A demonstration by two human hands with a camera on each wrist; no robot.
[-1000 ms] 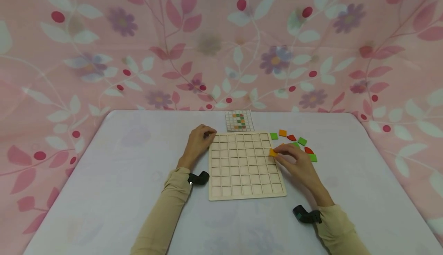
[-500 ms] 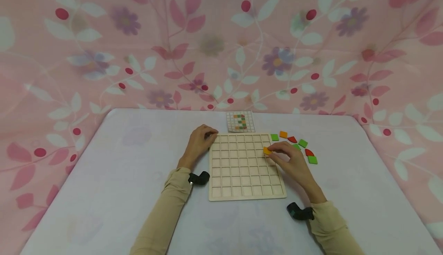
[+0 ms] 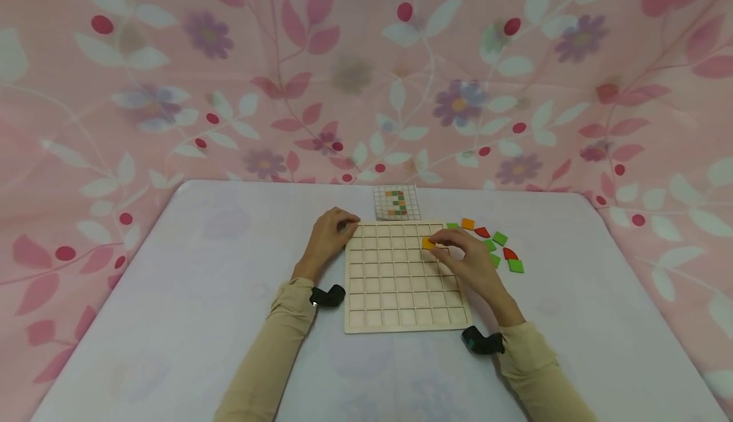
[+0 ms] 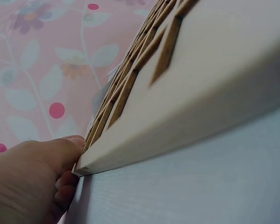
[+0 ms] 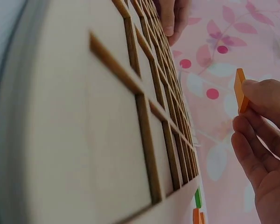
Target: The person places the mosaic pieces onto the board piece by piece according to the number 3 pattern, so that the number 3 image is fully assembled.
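Note:
A pale wooden grid board [image 3: 389, 285] lies flat on the table, its square cells bare. My left hand [image 3: 329, 237] holds the board's far left corner; in the left wrist view the thumb lies along the top edge and the curled fingers are at the side. Between thumb and fingertips my right hand [image 3: 471, 266] pinches an orange square tile [image 3: 427, 244], over the far right part of the board. The right wrist view shows this orange tile [image 5: 240, 91] raised clear of the grid and standing on edge in the pinch.
Behind the board lies a printed grid card [image 3: 397, 202] with a coloured pattern. Loose tiles lie right of the board, among them a green square [image 3: 516, 266], an orange square [image 3: 467, 224] and a red rounded piece [image 3: 482, 232]. Floral cloth [image 3: 349, 72] hangs behind the table.
My right hand has carried the orange tile left and slightly away, from the board's right edge to over its far right cells. The left hand has stayed at the corner.

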